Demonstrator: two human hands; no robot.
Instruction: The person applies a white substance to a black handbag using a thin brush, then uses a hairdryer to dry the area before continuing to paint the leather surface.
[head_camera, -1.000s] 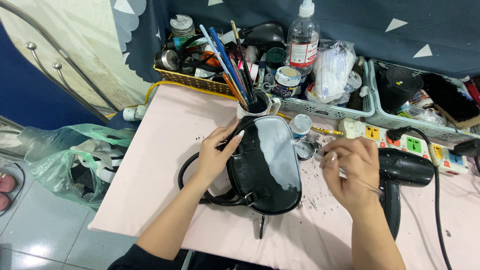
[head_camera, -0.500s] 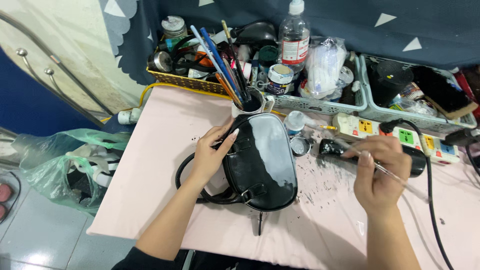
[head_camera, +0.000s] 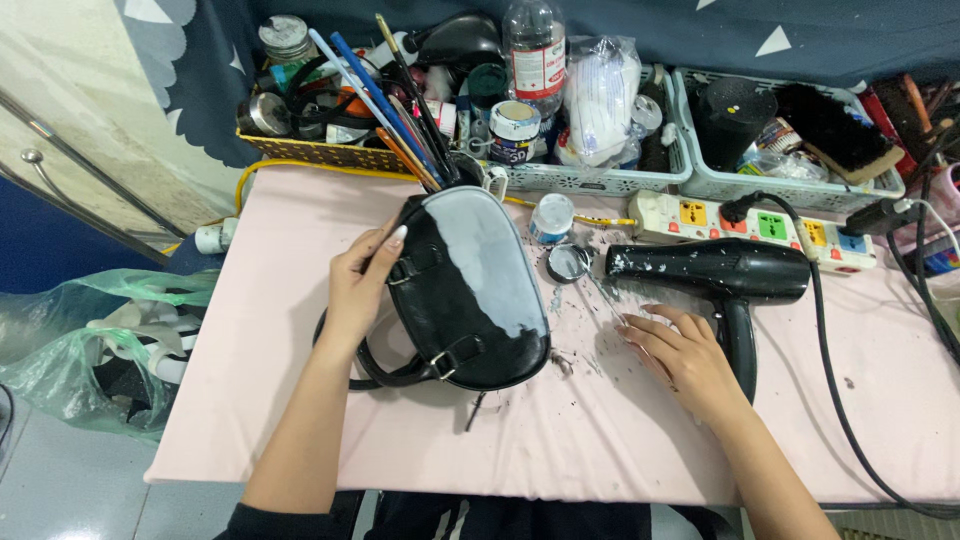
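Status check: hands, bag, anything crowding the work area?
Left hand grips black glossy handbag by its side. Right hand flat on pink table cover, nothing visibly held. Black hair dryer beside right hand; open small jar and lid near bag.

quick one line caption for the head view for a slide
Left hand steadies a glossy black handbag on a pink table; right hand rests flat beside a black hairdryer.
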